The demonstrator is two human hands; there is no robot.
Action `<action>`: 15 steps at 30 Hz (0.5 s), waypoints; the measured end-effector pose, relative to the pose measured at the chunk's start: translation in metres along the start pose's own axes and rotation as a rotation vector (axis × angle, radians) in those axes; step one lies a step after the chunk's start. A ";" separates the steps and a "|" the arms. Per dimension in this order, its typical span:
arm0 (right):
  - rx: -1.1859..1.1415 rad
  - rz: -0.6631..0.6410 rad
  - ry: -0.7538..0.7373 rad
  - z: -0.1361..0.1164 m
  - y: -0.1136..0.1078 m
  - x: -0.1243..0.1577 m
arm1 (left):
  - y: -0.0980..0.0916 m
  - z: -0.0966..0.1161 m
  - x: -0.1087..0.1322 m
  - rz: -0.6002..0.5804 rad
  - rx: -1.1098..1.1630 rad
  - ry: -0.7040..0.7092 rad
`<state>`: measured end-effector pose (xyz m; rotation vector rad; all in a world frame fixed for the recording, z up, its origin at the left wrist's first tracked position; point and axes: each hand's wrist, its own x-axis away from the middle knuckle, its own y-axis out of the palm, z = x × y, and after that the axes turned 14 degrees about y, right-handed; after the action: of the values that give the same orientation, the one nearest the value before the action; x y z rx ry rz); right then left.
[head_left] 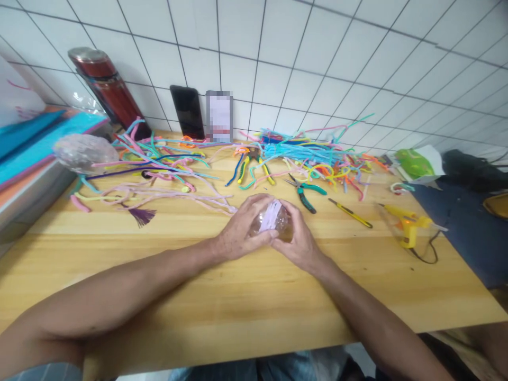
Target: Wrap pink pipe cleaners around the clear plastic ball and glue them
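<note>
Both hands meet at the middle of the wooden table. My left hand and my right hand are closed around a clear plastic ball with pale pink pipe cleaner wound on it. A long pale pink pipe cleaner strand trails from the ball to the left across the table. Much of the ball is hidden under my fingers.
A heap of coloured pipe cleaners lies at the back. Green-handled pliers, yellow-handled pliers, a yellow craft knife and a yellow glue gun lie to the right. A second clear ball, a red flask, two phones and a purple tassel are at left and back.
</note>
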<state>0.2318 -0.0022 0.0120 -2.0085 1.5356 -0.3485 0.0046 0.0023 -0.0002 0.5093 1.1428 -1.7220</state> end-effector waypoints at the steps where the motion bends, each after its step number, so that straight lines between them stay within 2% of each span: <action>1: -0.003 -0.002 0.001 0.000 0.001 0.000 | 0.000 0.000 0.000 0.005 -0.002 -0.001; 5: 0.005 -0.015 0.003 -0.002 0.002 0.001 | 0.000 0.001 0.000 0.008 -0.005 -0.005; 8: 0.101 -0.054 -0.013 -0.005 -0.017 0.001 | -0.002 0.004 -0.001 -0.019 -0.025 -0.010; 10: 0.219 -0.048 -0.005 -0.002 -0.047 0.001 | -0.004 0.005 -0.002 -0.028 -0.043 -0.024; 12: 0.362 0.015 0.047 0.009 -0.085 0.002 | -0.004 0.006 -0.002 -0.034 -0.056 -0.039; 15: 0.580 0.235 0.237 0.040 -0.137 0.001 | -0.004 0.007 -0.002 -0.043 -0.065 -0.050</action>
<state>0.3622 0.0312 0.0602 -1.3609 1.5605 -0.8485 0.0027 -0.0021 0.0065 0.4027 1.1772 -1.7189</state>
